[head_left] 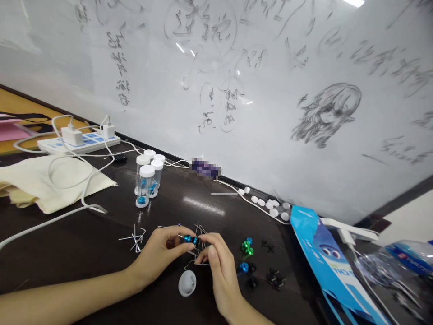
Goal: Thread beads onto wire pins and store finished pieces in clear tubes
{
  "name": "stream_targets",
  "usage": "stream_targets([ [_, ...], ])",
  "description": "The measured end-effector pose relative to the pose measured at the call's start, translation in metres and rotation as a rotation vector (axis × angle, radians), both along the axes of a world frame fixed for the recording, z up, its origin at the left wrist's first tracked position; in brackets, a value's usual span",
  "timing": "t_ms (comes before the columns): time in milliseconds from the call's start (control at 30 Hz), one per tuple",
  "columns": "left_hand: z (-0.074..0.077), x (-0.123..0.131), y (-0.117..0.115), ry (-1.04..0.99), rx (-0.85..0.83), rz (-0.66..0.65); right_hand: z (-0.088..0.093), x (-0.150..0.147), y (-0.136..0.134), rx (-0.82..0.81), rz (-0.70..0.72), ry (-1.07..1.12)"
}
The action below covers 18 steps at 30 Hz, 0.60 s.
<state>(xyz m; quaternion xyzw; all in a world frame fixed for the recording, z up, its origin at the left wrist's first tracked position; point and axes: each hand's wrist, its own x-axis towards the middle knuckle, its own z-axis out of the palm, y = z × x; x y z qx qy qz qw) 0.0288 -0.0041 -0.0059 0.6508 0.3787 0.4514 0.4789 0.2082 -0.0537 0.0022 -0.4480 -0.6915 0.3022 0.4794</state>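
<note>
A small shiny blue spool-shaped part (188, 239) with a black end is pinched between the thumb and fingers of my left hand (159, 249). A thin metal rod seems to run along it toward that hand. From the other side, the curled fingers of my right hand (218, 266) meet the black end (196, 241). Several bent metal wires (200, 228) lie behind and beneath the hands, partly covered by them. Just in front, a round white cap (187, 283) rests on the dark table. Another small bunch of bent wires (136, 238) lies left of my left hand.
Clear tubes with white caps (146, 171) stand at the back left, some holding blue parts. To the right lie green parts (247, 248), blue parts (243, 268) and black parts (276, 279). A blue package (321, 253), white caps (262, 202), cables and a power strip (91, 141) surround the workspace.
</note>
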Motion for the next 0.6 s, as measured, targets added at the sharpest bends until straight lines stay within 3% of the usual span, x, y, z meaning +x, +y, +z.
stream_targets([
  [600,0.0008,-0.0006,-0.0007,0.0,0.0,0.002,-0.0004,-0.0006,0.0007,0.0,0.001,0.01],
])
